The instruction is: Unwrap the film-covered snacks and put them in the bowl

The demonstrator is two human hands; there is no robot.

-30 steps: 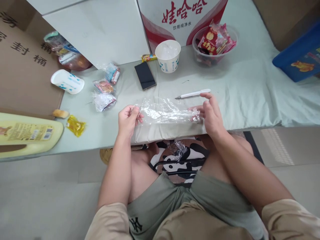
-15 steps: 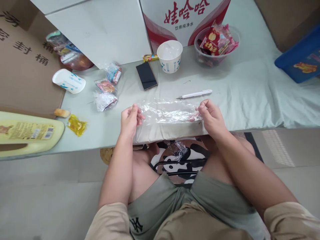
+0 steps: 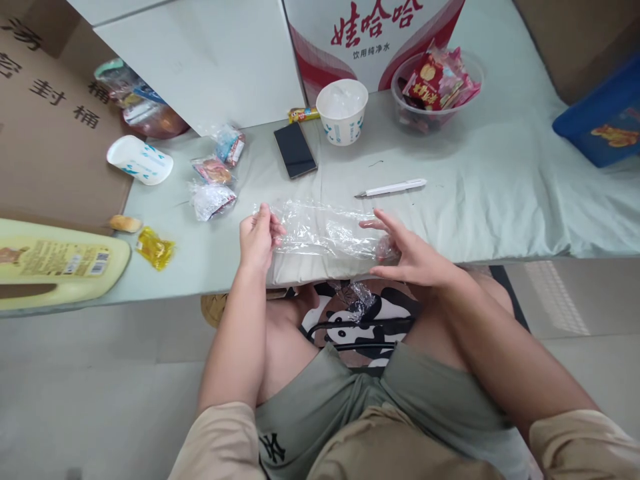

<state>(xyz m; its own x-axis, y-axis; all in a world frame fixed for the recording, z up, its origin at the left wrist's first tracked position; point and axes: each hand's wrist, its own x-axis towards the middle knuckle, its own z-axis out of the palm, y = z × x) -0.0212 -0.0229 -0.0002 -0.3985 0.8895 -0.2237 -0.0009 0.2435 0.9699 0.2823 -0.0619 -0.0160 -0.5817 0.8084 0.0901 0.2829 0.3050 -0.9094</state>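
By the near edge of the cloth-covered table [image 3: 493, 200], the clear plastic wrapper [image 3: 325, 230] is spanned between both hands. Its left end is pinched between thumb and fingers of the left hand [image 3: 257, 241], whose knuckles are turned outward. The right hand [image 3: 417, 259] is held sideways, thumb and fingers spread around the other end; whether the film is touched there cannot be told. Beyond a white pen [image 3: 391, 189], the blue container [image 3: 603, 127] is cut off by the frame.
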